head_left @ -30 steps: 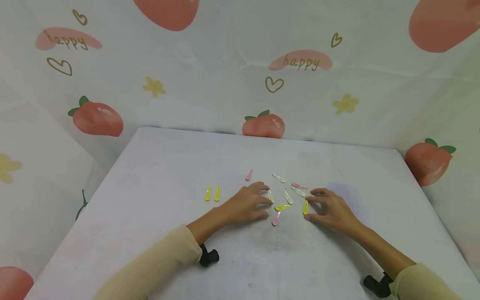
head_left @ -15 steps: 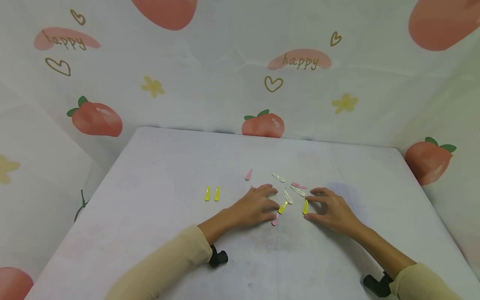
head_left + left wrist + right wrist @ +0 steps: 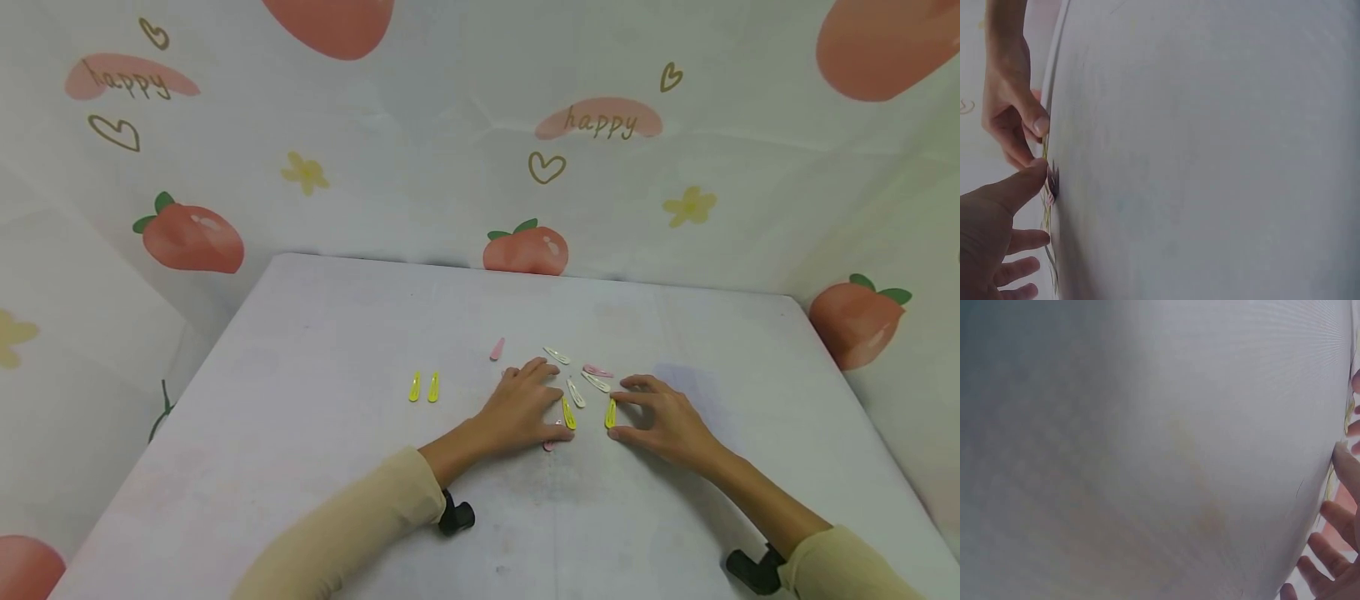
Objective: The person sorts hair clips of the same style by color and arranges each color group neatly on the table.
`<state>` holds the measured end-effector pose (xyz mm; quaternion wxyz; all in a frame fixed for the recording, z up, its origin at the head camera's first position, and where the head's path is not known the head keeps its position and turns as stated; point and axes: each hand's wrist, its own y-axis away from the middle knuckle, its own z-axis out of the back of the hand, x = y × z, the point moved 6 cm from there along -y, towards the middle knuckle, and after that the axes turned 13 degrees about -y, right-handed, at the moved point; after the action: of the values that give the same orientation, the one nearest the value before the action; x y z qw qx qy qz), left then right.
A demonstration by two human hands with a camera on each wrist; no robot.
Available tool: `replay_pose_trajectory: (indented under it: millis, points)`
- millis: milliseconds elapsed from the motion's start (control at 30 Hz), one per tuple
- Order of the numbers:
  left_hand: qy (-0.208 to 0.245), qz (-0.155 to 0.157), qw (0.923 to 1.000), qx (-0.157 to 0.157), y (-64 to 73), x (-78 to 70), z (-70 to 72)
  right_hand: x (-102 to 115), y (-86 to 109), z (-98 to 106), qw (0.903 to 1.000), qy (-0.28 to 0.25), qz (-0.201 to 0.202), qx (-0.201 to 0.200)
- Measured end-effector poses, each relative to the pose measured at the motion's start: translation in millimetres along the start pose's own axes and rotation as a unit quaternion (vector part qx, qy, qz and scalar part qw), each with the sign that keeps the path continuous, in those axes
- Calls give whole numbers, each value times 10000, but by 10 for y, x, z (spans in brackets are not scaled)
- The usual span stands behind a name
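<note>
In the head view, my left hand (image 3: 521, 408) pinches a yellow snap hair clip (image 3: 568, 413) end to end, between thumb and index finger. My right hand (image 3: 667, 421) holds another yellow hair clip (image 3: 611, 414) the same way, a short gap to the right. Both clips lie on the table, pointing away from me. A pink clip (image 3: 549, 447) is partly covered by my left thumb. Just beyond the held clips is a white clip (image 3: 576, 393). The left wrist view shows my left thumb (image 3: 1025, 181) and fingers low at the tabletop, the clips seen edge-on.
Farther back lie a white clip (image 3: 597, 382) touching a pink clip (image 3: 597, 371), another white clip (image 3: 557, 356) and a pink one (image 3: 497, 349). Two yellow clips (image 3: 415, 387) stand side by side at left. A printed cloth (image 3: 420, 150) hangs behind the white table (image 3: 337, 317).
My left hand has moved right and turned its yellow clip from lying crosswise to pointing away from me. It now covers a white clip seen earlier. My right hand has stayed put.
</note>
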<state>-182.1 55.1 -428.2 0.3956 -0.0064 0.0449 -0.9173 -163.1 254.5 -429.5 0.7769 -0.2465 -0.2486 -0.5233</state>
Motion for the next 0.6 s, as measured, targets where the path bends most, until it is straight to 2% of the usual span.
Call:
replay_pose_trajectory:
  millis: [100, 300, 467, 600]
  points:
    - [-122, 147, 9998, 89, -15, -21, -10, 3, -5, -3, 10000, 0, 9, 8]
    - [-5, 227, 9997, 102, -35, -31, -1, 9, -8, -2, 10000, -16, 76, 9]
    - [458, 154, 9988, 50, -15, 29, 23, 5, -7, -7, 9999, -32, 92, 31]
    - [828, 240, 9963, -11, 50, 181, 93, 5, 2, 0, 10000, -17, 65, 26]
